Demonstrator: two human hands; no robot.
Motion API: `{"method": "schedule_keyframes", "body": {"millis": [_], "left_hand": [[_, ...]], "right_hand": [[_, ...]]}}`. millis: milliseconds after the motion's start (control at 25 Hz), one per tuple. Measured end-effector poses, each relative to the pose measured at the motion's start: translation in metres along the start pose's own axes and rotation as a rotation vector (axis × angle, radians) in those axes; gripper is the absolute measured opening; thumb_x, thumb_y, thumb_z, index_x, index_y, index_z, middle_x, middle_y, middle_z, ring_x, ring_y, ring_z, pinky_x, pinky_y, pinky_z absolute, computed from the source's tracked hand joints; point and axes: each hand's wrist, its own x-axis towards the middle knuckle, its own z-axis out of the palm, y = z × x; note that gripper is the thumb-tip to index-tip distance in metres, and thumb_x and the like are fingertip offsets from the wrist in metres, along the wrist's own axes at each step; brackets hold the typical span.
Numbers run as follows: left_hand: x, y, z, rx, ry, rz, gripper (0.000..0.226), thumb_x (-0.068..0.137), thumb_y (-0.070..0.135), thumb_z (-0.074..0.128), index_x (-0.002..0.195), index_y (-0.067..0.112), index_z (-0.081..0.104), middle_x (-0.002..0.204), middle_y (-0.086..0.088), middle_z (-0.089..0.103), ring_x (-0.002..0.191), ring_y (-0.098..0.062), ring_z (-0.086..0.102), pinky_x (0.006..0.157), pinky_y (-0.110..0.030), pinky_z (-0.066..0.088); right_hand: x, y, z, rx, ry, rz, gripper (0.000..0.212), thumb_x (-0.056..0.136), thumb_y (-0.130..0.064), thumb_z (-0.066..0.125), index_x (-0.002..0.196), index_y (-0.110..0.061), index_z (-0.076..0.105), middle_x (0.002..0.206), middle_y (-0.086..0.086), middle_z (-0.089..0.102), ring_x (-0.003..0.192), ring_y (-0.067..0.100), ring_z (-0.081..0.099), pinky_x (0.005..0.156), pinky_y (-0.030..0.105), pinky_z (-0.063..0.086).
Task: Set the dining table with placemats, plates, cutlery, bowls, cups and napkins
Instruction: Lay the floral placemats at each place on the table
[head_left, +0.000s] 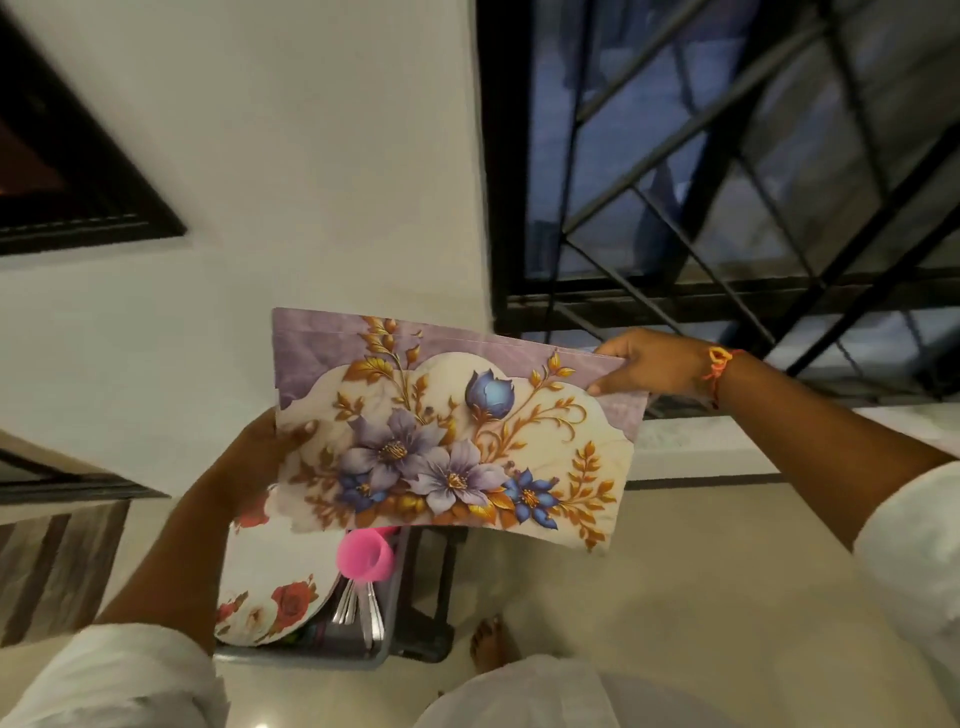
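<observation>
Both hands (265, 441) gripping placemat (452, 431) edges

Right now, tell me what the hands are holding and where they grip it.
A floral placemat: the left hand grips its left edge, the right hand pinches its upper right corner.

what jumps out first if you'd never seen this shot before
The floral placemats, held up mid-frame, with the left hand at their left edge and the right hand pinching the top right corner. Below them, a bright pink cup sits beside a rose-printed plate.
</observation>
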Motion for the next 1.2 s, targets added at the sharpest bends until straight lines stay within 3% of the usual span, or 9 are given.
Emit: {"method": "schedule_keyframes", "body": {"millis": [200,320,440,560,640,840,960,1080,1200], "left_hand": [[0.018,0.021,0.152,-0.02,-0.254,0.012,0.046,0.097,0.034,0.065,0.137,0.011,0.056,0.13,-0.026,0.063,0.119,-0.047,0.061,0.097,-0.067,0.048],[0.028,0.035,0.241,-0.006,-0.429,-0.001,0.046,0.102,0.027,0.058,0.142,0.009,0.048,0.136,-0.028,0.057,0.119,-0.046,0.061,0.098,-0.068,0.047],[0.021,0.053,0.339,0.028,-0.561,-0.024,0.034,0.105,0.025,0.05,0.137,0.015,0.055,0.129,-0.02,0.066,0.114,-0.041,0.066,0.087,-0.056,0.058],[0.008,0.061,0.428,-0.01,-0.628,-0.108,0.027,0.104,0.017,0.047,0.128,0.015,0.061,0.119,-0.016,0.072,0.1,-0.032,0.073,0.076,-0.046,0.062],[-0.004,0.063,0.488,0.004,-0.717,-0.16,0.031,0.103,0.018,0.05,0.132,0.013,0.06,0.123,-0.017,0.07,0.103,-0.033,0.072,0.081,-0.05,0.061],[-0.032,0.063,0.609,0.163,-1.028,-0.267,0.034,0.099,0.017,0.054,0.131,0.016,0.063,0.129,-0.02,0.066,0.11,-0.036,0.068,0.091,-0.058,0.054],[-0.048,0.058,0.659,0.274,-1.246,-0.331,0.034,0.095,0.012,0.053,0.124,0.017,0.069,0.131,-0.021,0.065,0.104,-0.034,0.072,0.086,-0.052,0.059],[-0.072,0.044,0.697,0.405,-1.414,-0.45,0.036,0.099,0.005,0.047,0.13,0.014,0.063,0.128,-0.021,0.066,0.103,-0.036,0.072,0.083,-0.052,0.06],[-0.103,0.022,0.722,0.546,-1.543,-0.534,0.038,0.097,0.007,0.051,0.134,0.012,0.059,0.128,-0.023,0.066,0.101,-0.039,0.072,0.082,-0.054,0.06]], "right_hand": [[-0.129,0.121,-0.037,0.433,0.235,0.206,0.032,0.087,-0.02,0.077,0.114,-0.006,0.068,0.097,0.01,0.077,0.086,0.023,0.075,0.067,0.029,0.059],[-0.217,0.192,-0.036,0.797,0.4,0.194,0.037,0.093,-0.017,0.069,0.127,-0.005,0.065,0.119,0.019,0.071,0.106,0.034,0.07,0.085,0.041,0.06],[-0.309,0.245,-0.008,1.128,0.557,0.142,0.037,0.096,-0.014,0.059,0.132,-0.005,0.061,0.122,0.02,0.069,0.106,0.037,0.069,0.084,0.044,0.061],[-0.38,0.283,0.045,1.342,0.702,0.15,0.044,0.095,-0.01,0.063,0.139,-0.009,0.055,0.131,0.023,0.064,0.117,0.042,0.064,0.09,0.052,0.058],[-0.423,0.305,0.084,1.421,0.872,0.196,0.047,0.095,-0.007,0.064,0.141,-0.007,0.053,0.133,0.026,0.062,0.121,0.046,0.06,0.093,0.058,0.055],[-0.516,0.314,0.16,1.488,1.337,0.405,0.042,0.092,-0.004,0.065,0.134,-0.001,0.058,0.121,0.026,0.068,0.102,0.041,0.07,0.086,0.057,0.058],[-0.564,0.296,0.199,1.542,1.491,0.474,0.04,0.093,-0.005,0.065,0.133,0.0,0.059,0.122,0.026,0.068,0.105,0.042,0.07,0.087,0.058,0.058],[-0.599,0.27,0.239,1.568,1.618,0.474,0.04,0.096,-0.007,0.063,0.135,-0.004,0.056,0.127,0.025,0.066,0.116,0.045,0.064,0.096,0.061,0.052],[-0.617,0.24,0.278,1.586,1.721,0.551,0.04,0.095,-0.007,0.065,0.134,-0.006,0.057,0.127,0.024,0.066,0.116,0.044,0.065,0.093,0.058,0.055]]}}
